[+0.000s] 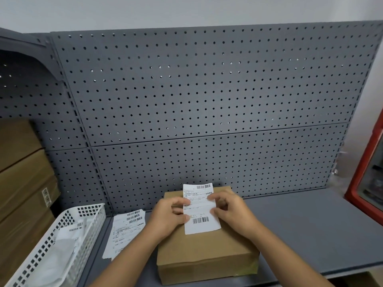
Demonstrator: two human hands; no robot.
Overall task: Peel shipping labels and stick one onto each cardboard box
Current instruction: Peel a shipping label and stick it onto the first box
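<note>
Behind the work surface, a grey pegboard [207,90] fills most of the view. Below it runs a grey shelf [310,235], with brown cartons [22,183] stacked at its left end. A white basket [91,220] beside them holds loose white sheets. One cardboard box [203,255] sits on the shelf at centre, with no label stuck on its top yet. A pile of printed labels [126,230] lies just left of the box.

One label [202,214] is held over the far half of the box top, slightly tilted. The left hand [167,218] pinches its left edge; the right hand [230,212] pinches its right edge. Whether the backing is off cannot be told.

Probable faults from this position:
- Skewed placement, caused by the tilt.
- Creases or bubbles, caused by lowering both edges together.
- Overhang at the far edge, caused by the label reaching past the box top.
</note>
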